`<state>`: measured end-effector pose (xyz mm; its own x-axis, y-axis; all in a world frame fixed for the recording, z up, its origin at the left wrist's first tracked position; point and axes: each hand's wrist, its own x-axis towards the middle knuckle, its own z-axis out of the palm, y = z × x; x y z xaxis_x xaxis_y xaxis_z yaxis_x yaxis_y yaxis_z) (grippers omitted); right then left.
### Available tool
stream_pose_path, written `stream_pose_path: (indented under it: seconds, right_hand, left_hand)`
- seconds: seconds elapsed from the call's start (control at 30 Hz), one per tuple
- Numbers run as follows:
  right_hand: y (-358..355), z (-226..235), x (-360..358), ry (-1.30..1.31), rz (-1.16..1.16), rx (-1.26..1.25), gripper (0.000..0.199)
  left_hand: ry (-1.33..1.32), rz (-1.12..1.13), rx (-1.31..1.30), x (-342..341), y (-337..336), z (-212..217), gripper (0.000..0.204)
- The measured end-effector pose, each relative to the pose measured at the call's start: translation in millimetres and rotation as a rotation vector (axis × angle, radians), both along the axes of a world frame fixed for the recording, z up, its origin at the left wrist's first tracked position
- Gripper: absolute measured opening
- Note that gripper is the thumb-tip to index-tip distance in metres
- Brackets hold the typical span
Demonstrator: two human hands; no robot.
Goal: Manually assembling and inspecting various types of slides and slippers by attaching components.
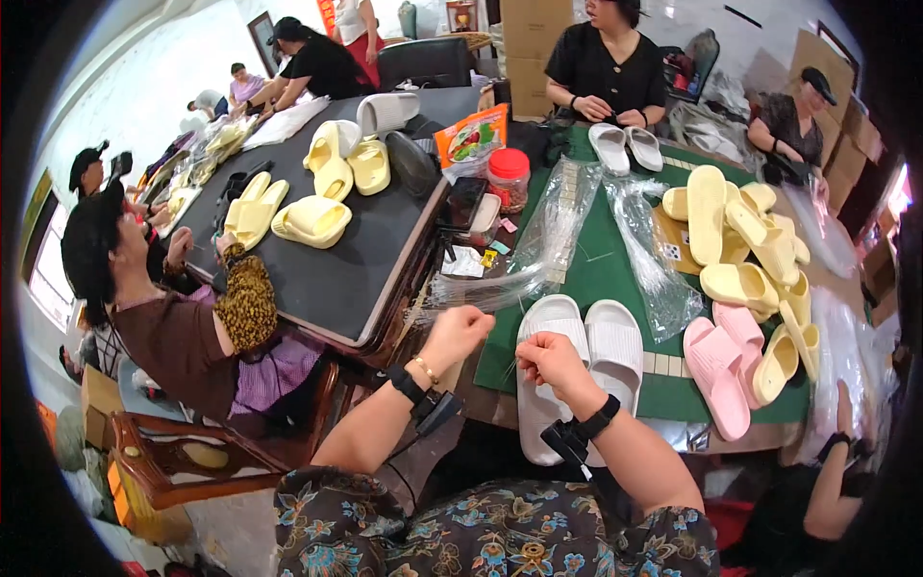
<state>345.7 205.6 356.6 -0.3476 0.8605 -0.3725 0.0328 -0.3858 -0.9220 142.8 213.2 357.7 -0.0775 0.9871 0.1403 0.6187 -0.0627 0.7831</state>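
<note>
My left hand [460,337] is closed in a pinch just past the table's near edge, left of a pair of white slippers. My right hand [556,363] is pinched too, over the left white slipper [546,423]. A faint thin strand seems to hang by the right fingertips; what either hand holds is too fine to make out. The right white slipper [615,351] lies close beside its mate, toe end away from me. Beyond my left hand is a bundle of thin clear strands [490,288].
Yellow slippers [707,212] and pink slippers [716,370] are heaped to the right on the green table [586,260]. Clear plastic bags [654,260], a red-lidded jar [508,178] and a dark table [317,274] with more slippers surround me. A co-worker [183,298] sits at the left; others work farther off.
</note>
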Motion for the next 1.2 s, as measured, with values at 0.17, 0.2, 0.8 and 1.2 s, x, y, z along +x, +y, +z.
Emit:
stream_pose_path:
  seconds: [0.17, 0.2, 0.8, 1.2]
  right_hand:
    - [-5.8, 3.5, 8.9, 0.075, 0.055, 0.033, 0.020]
    - [-7.9, 0.7, 14.9, 0.023, 0.032, 0.040, 0.019]
    - [-10.8, -1.0, 35.0, -0.030, -0.018, 0.089, 0.013]
    - [-32.4, 3.2, 112.3, 0.074, -0.294, 0.251, 0.011]
  left_hand:
    - [-0.499, -0.382, -0.456, 36.2, -8.6, -2.0, 0.028]
    - [-0.591, -0.403, -0.470, 46.6, -7.6, -7.5, 0.026]
    - [-0.727, 0.015, -0.063, 65.5, 6.1, -58.8, 0.010]
    - [0.117, 0.215, 0.345, -14.9, 28.8, 32.3, 0.014]
